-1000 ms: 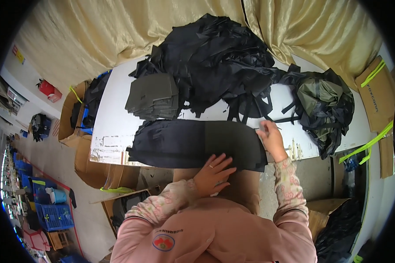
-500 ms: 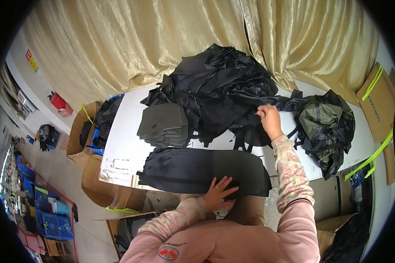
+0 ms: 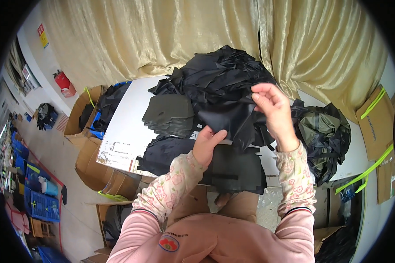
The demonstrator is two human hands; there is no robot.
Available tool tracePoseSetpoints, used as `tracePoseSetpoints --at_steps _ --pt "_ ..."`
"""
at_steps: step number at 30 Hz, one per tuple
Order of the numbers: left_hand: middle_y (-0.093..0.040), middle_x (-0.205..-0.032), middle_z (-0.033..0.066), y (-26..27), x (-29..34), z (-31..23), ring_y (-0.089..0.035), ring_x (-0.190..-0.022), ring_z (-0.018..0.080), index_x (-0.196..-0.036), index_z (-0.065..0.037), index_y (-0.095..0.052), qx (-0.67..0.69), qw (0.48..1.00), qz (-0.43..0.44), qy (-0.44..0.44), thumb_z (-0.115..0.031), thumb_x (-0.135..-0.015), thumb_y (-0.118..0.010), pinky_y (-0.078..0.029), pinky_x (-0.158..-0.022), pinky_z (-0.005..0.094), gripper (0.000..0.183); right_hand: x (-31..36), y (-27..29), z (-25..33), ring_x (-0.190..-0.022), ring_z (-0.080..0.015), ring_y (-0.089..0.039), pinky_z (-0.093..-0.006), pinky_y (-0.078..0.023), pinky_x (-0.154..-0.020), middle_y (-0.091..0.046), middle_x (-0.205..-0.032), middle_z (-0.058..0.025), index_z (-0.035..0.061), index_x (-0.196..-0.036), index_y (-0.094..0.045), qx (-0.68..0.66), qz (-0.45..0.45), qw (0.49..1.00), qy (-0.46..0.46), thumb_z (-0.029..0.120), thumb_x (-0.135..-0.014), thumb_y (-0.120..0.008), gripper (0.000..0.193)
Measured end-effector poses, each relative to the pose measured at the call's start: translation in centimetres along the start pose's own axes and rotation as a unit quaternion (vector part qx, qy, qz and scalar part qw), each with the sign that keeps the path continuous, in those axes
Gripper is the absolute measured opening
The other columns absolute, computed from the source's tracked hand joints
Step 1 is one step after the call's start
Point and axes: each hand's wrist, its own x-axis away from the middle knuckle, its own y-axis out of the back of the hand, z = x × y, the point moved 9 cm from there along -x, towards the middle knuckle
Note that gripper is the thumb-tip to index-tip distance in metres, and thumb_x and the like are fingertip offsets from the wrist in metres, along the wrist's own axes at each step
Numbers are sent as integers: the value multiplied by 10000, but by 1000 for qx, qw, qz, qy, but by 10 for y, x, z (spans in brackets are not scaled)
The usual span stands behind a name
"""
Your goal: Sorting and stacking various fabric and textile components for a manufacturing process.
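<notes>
A thin, glossy black fabric piece (image 3: pixel 233 124) is stretched between my two hands above the table. My left hand (image 3: pixel 207 145) pinches its near left edge between thumb and fingers. Higher up on the right, my right hand (image 3: pixel 272 105) grips the far right corner with its fingertips. Underneath, close to my body, lie long black fabric panels (image 3: pixel 239 168), partly covered by my left hand and the piece. Beyond them sits a stack of dark grey-green sheets (image 3: pixel 169 111). A large crumpled heap of black fabric (image 3: pixel 226 70) rises behind the held piece.
An olive and black fabric bundle (image 3: pixel 322 131) occupies the white table's (image 3: pixel 123 125) right end. Open cardboard boxes (image 3: pixel 92 164) stand off the left edge, one with dark fabric. Gold curtains (image 3: pixel 197 26) hang behind. Flattened cardboard (image 3: pixel 377 127) with yellow-green straps leans at right.
My left hand has lifted off the long black panels and moved forward to grasp the fabric piece. My right hand has risen slightly, drawing that piece up from the heap.
</notes>
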Motion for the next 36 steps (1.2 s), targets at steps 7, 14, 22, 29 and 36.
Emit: tracePoseSetpoints --at_steps 7,14,22,29,36 --pt "-624 -948 6 -4 12 -90 -563 -869 68 -1046 2 -594 -171 968 -6 -181 -63 -870 -650 -467 -761 236 196 24 -25 67 -1210 -268 -474 -360 -346 -1039 -530 -1253 -148 20 -1267 -520 252 62 936 237 140 -759 -722 559" --pt "-610 -861 0 -36 18 -109 -557 -780 56 -996 -15 -583 -385 892 55 -231 -75 -861 -655 -460 -669 232 165 17 -117 105 -919 -320 -613 -393 -462 -839 -652 -965 -157 4 -1113 -604 357 267 851 278 161 -706 -703 447" --pt "-668 -982 83 -5 8 -64 -609 -891 121 -1102 37 -586 -277 945 -9 -176 -114 -830 -708 -477 -803 260 335 -4 -131 197 -767 -147 -619 -273 -485 -733 -646 -775 -66 -5 -852 -631 246 224 864 378 29 -781 -637 80" --pt "-660 -939 52 35 12 -49 -588 -848 99 -1053 19 -611 -296 945 -33 -137 -97 -828 -711 -468 -793 256 272 -10 -79 251 -810 -98 -589 -228 -482 -761 -629 -879 -23 -4 -956 -626 52 205 896 391 8 -804 -613 153" --pt "-562 -767 3 160 34 -75 -532 -726 97 -838 -18 -592 -468 871 -99 -113 -47 -740 -768 -449 -686 247 203 -43 42 156 -834 -111 -600 -242 -472 -768 -631 -907 -12 53 -1068 -638 136 28 970 200 56 -819 -638 249"
